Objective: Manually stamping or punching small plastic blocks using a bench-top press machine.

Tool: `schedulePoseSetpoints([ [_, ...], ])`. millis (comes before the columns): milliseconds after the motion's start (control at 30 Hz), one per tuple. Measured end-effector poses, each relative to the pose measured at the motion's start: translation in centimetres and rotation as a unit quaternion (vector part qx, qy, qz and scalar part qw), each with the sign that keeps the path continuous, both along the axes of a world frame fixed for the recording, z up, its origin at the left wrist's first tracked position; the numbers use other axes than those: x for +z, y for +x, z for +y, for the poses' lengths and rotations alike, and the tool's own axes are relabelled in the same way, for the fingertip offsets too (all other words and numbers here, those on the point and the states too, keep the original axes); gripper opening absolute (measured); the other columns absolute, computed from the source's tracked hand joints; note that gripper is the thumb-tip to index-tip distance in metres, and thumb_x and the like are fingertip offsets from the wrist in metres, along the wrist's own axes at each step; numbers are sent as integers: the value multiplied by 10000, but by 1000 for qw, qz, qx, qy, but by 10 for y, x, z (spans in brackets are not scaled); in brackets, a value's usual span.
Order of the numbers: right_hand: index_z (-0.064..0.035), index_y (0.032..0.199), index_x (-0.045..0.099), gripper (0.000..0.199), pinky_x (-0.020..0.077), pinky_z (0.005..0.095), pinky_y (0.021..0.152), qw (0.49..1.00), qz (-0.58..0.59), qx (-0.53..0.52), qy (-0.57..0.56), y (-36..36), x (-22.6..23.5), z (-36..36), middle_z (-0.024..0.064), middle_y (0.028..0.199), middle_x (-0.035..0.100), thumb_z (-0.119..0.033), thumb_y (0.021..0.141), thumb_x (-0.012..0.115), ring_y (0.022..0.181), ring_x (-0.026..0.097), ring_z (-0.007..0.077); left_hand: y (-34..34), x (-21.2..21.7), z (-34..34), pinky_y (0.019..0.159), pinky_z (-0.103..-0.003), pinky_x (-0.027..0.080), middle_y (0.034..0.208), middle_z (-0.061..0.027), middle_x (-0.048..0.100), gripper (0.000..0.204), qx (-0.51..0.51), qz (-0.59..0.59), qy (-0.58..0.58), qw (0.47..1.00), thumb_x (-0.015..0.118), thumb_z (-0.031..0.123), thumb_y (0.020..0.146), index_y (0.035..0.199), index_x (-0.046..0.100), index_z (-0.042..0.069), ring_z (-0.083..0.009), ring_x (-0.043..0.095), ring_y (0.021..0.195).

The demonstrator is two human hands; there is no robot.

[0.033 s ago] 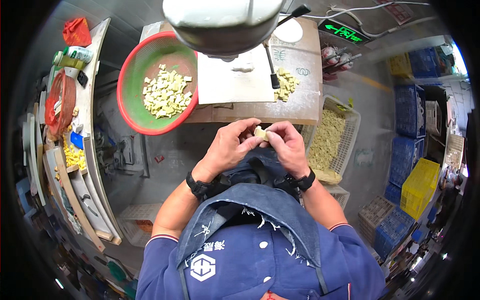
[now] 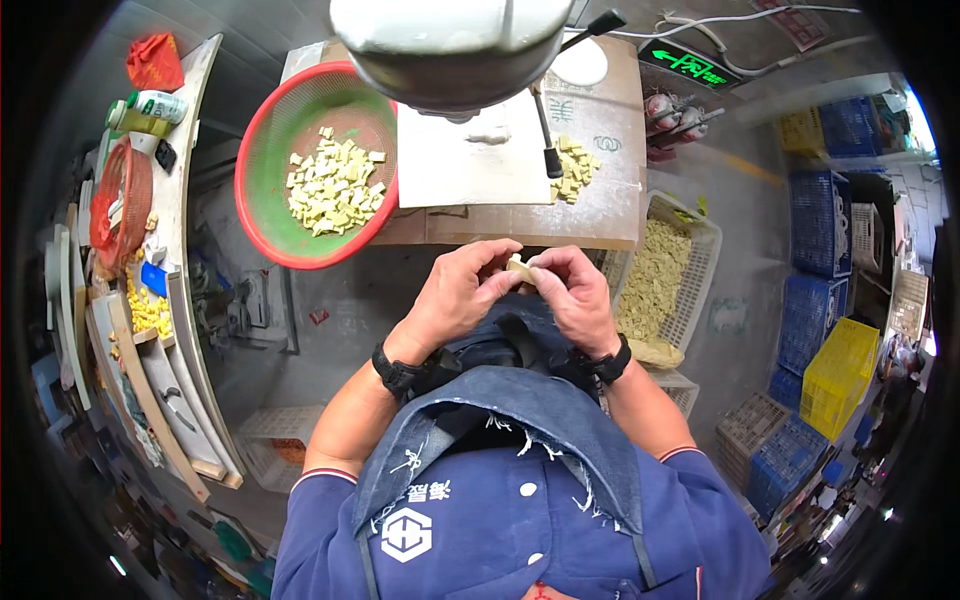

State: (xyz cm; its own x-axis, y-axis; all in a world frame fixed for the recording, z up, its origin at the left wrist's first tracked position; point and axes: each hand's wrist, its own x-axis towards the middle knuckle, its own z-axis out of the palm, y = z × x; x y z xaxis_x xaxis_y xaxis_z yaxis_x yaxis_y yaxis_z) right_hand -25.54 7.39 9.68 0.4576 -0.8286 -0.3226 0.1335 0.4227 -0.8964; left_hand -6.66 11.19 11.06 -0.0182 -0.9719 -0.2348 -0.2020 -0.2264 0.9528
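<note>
A small pale yellow block [image 2: 519,265] is pinched between the fingertips of both my hands, just in front of the table's near edge. My left hand [image 2: 467,285] is closed on its left side, and my right hand [image 2: 575,290] grips it from the right with thumb and fingers. Part of the block is hidden by the fingers. Similar pale yellow pieces [image 2: 335,190] lie heaped in a red-rimmed mesh basket [image 2: 262,215] at the far left. A smaller pile of these pieces [image 2: 572,170] rests on the table to the right of a white board [image 2: 470,185].
A white machine head [image 2: 450,50] with dark levers overhangs the table [image 2: 615,205]. Right of the table, a pale crate [image 2: 708,245] holds many greenish-yellow pieces. Blue crates [image 2: 815,300] and a yellow crate [image 2: 845,365] are stacked further right. A cluttered shelf [image 2: 190,200] runs along the left.
The pale yellow block has turned slightly between my fingertips. Both hands stay in nearly the same place.
</note>
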Motion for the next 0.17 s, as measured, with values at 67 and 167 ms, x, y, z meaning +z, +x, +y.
schedulePoseSetpoints([
  [67,9,1101,602,167,539,244,775,976,83,43,-198,0,-1,0,57,941,695,-19,941,640,871,669,110,6,-5,0,727,-301,544,955,-135,691,370,-23,-33,-81,996,729,99,865,1209,623,15,-198,680,813],
  [167,-4,1099,602,157,540,248,788,973,69,45,-216,5,4,-4,77,960,704,-47,952,637,886,674,125,15,-3,0,750,-296,544,1004,-131,703,362,-39,-63,-109,991,722,105,880,1221,626,34,-200,685,825],
])
